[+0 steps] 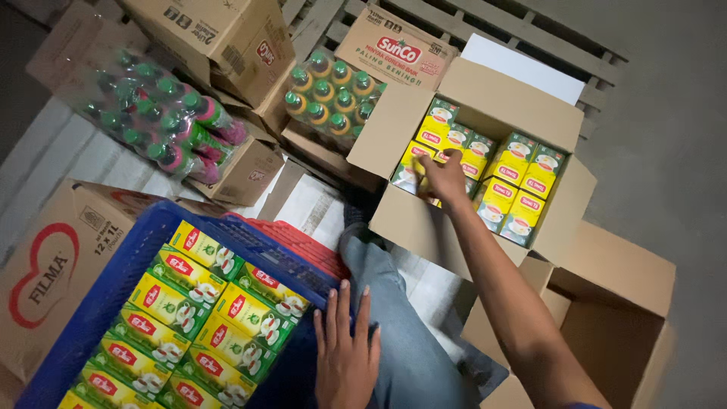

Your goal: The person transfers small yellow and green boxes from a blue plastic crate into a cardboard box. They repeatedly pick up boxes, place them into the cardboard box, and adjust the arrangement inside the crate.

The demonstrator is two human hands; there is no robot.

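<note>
The right hand (444, 178) is stretched forward into an open cardboard carton (485, 98), where its fingers are curled down over one of the yellow-and-green tea packs (415, 168) standing in the near left corner; the pack appears to be pinched from above, though how firmly it is gripped cannot be told, as the fingertips are hidden behind it. The left hand (346, 350) is laid flat, fingers spread and empty, against the near corner of a blue plastic crate (113, 280), seemingly to steady it against the person's jeans-clad leg (394, 318). The remaining tea packs in the carton (522, 189) are stood upright in tight rows, with a gap near the hand where the fill looks lower. In the crate, matching packs (204, 318) are laid flat, face up, in neat columns, so that the space is filled evenly. The carton's flaps are folded outward, leaving the top free for reaching in. Further back, shrink-wrapped bundles of green-capped bottles (163, 113) and yellow-filled bottles (329, 95) are rested on other cardboard boxes (227, 38), well apart from both hands. An empty open box (613, 318) is set just right of the outstretched arm.
</note>
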